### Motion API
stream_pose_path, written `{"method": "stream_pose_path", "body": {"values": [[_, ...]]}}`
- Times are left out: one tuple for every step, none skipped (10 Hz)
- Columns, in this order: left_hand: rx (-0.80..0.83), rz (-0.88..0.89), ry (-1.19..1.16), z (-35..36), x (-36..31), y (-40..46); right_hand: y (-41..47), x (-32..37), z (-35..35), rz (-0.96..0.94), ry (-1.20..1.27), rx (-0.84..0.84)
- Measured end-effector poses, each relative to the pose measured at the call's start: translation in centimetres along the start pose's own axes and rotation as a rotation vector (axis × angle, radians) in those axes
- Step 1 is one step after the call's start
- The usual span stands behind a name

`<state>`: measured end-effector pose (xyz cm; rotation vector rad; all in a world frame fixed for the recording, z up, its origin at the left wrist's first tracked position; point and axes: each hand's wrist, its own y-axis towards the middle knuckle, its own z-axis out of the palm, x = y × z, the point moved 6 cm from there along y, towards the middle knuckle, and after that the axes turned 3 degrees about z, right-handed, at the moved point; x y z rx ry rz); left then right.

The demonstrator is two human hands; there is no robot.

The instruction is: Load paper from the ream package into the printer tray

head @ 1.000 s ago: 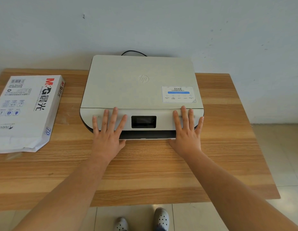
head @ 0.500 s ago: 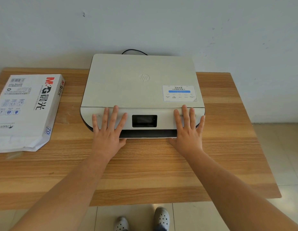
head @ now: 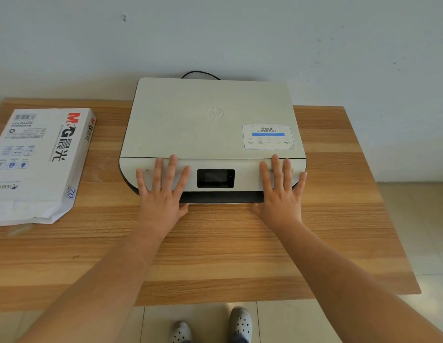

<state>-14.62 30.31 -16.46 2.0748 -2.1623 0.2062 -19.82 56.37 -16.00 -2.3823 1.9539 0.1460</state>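
A flat off-white printer [head: 210, 120] sits at the middle back of the wooden table [head: 215, 243], lid down. Its dark front slot [head: 220, 197] runs along the bottom edge; the tray is pushed in. My left hand [head: 161, 194] lies flat with spread fingers on the front panel, left of the small black screen [head: 215, 178]. My right hand [head: 280, 194] lies flat the same way to the right of the screen. Both thumbs reach under the front edge. The white ream package [head: 39, 162] lies flat at the table's left, its near end torn open.
A black cable [head: 200, 73] loops behind the printer against the pale wall. A label sticker [head: 267, 136] is on the lid's right corner. Bare wood lies in front of the printer. My feet in grey clogs [head: 210, 325] stand on the tiled floor below the table edge.
Both hands stay flat on the printer's front panel. The view has shifted very slightly; nothing else has moved.
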Motion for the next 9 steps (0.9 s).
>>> {"method": "stream_pose_path", "body": {"values": [[0.012,-0.008,0.002,-0.1,-0.2,0.0,-0.1,0.0,0.0,0.001,0.001,-0.005],[0.017,-0.008,0.006,-0.3,-0.3,0.0,-0.1,0.1,-0.1,0.001,0.000,-0.004],[0.017,-0.005,0.005,-0.6,-0.1,-0.1,0.0,0.0,-0.2,-0.005,0.001,-0.012],[0.013,0.002,0.005,-0.9,0.0,-0.2,-0.2,-0.1,-0.4,-0.011,0.013,-0.016],[0.011,0.005,-0.003,-1.1,0.0,-0.3,-0.3,0.0,-0.5,-0.011,0.025,-0.018],[0.032,0.007,0.001,-1.4,0.0,-0.4,-0.6,0.0,-0.6,-0.014,0.037,-0.003],[0.048,0.019,-0.013,-1.9,0.0,-0.7,-1.4,0.1,-0.7,-0.045,0.035,-0.001],[0.060,0.018,-0.072,-2.7,0.3,-1.0,-2.0,0.1,-1.6,-0.084,0.026,-0.009],[0.106,0.015,-0.157,-4.7,0.2,-1.6,-2.8,0.3,-2.9,-0.104,0.068,-0.021]]}}
